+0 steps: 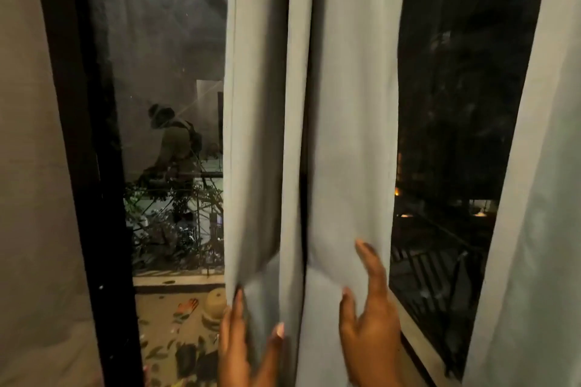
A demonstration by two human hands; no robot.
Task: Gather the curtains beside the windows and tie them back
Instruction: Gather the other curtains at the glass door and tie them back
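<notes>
Head view: left hand (242,345) fingers pinch soft pleated grey curtain (314,135); right hand (371,320) fingers splayed.

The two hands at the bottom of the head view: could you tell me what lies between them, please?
In the head view, folds of the pale grey curtain hang between the left hand and the right hand, both touching the fabric.

Pale grey-green curtain (314,104) fills the middle, plain, no print at all. Black window frame (94,166) stands left, dark glass (456,104) right (near-black outside). Low left, a tan floor mat (166,324) shows leafy green and orange motifs.
</notes>
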